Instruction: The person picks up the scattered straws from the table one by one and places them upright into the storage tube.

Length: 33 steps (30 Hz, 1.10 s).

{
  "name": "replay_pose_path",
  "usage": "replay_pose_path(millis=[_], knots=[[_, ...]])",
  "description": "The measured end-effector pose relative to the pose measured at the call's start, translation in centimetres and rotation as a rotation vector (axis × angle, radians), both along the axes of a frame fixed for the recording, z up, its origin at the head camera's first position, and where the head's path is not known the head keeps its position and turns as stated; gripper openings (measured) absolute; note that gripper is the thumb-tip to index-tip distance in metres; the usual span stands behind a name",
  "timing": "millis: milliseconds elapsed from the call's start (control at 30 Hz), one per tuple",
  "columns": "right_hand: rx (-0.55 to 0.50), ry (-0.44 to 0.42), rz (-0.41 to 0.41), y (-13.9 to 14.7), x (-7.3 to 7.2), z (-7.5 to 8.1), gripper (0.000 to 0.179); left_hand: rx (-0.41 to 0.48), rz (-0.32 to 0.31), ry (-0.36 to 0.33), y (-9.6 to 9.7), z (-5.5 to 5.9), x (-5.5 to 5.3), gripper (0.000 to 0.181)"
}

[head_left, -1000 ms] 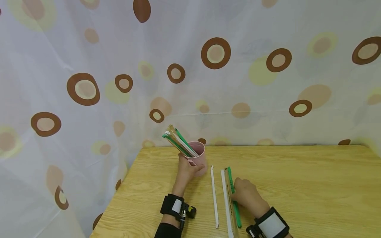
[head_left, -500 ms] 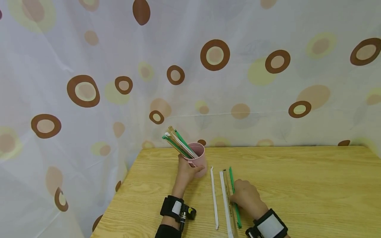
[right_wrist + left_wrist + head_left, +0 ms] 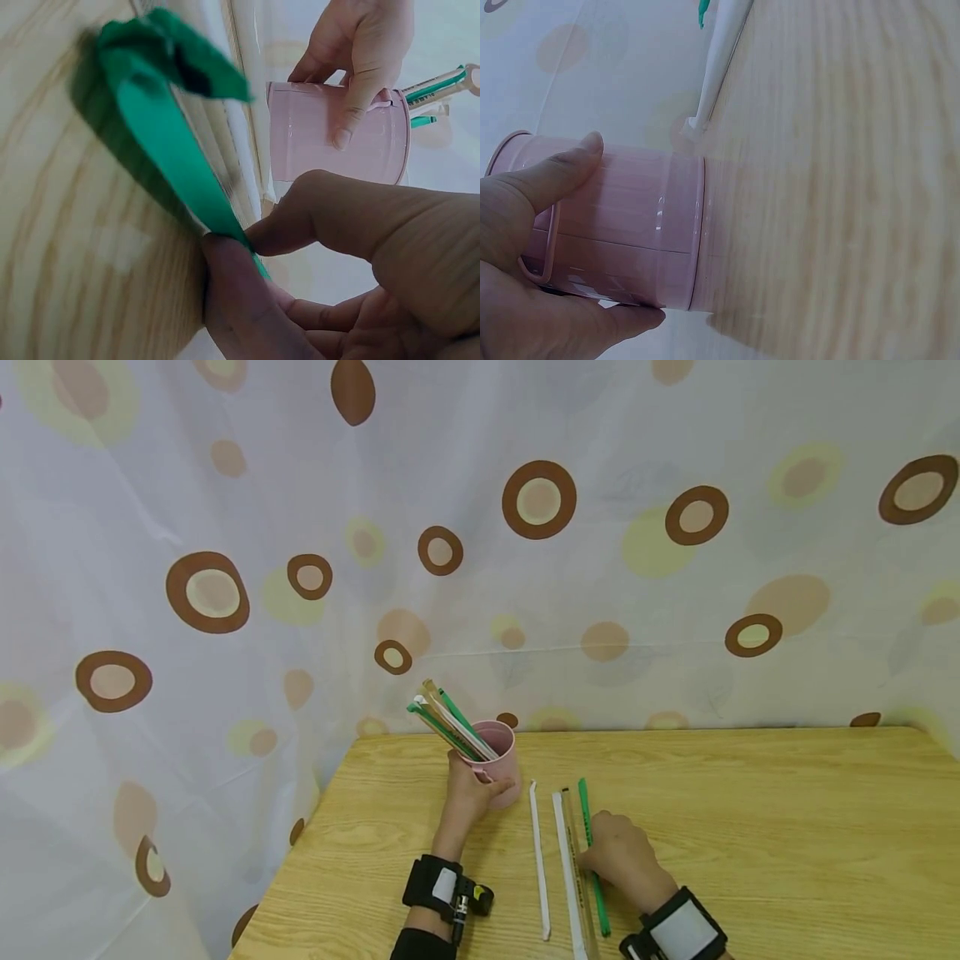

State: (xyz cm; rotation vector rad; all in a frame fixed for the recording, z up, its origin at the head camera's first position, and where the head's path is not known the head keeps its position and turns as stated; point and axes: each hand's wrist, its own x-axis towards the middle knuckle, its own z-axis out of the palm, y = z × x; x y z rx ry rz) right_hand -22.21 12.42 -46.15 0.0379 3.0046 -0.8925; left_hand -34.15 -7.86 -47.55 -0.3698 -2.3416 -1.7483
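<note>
My left hand [image 3: 467, 791] grips a pink mug [image 3: 506, 772] around its handle side, the thumb lying along the wall in the left wrist view. Several paper-wrapped straws [image 3: 448, 720] in green, white and brown lean out of the mug to the left. My right hand [image 3: 624, 857] pinches a green wrapped straw [image 3: 174, 161] between thumb and finger near its middle, close over the table. Left of it lie a brown wrapped straw [image 3: 572, 827] and a white wrapped straw [image 3: 567, 868] side by side. Another white straw [image 3: 539, 860] lies apart, nearer the mug.
The wooden table [image 3: 787, 827] reaches back to a patterned curtain [image 3: 480, 593] with brown and yellow circles. The mug stands near the table's back left. Black straps with cameras [image 3: 442, 885] are on both wrists.
The upper end of the green straw has shifted slightly away from the brown straw and turned in my right fingers. My left hand and the mug stay in place.
</note>
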Motion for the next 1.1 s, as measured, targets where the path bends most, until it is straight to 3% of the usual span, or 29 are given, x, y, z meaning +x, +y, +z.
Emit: replay_pose_path(millis=[300,500,700,1100], knots=[[-0.015,0.031,-0.011,0.2,0.2,0.8,0.027,-0.006,-0.003,0.014,0.0,0.0,-0.2,0.098],[-0.038,0.072,-0.017,0.3,0.3,1.7,0.029,-0.027,0.032,0.002,0.1,-0.2,0.0,0.093],[-0.066,0.130,-0.017,0.3,0.3,2.8,0.035,-0.020,0.031,0.005,0.0,-0.1,-0.1,0.095],[-0.137,0.280,-0.042,0.1,0.4,4.4,0.031,-0.004,0.009,0.003,0.0,0.1,0.1,0.098]])
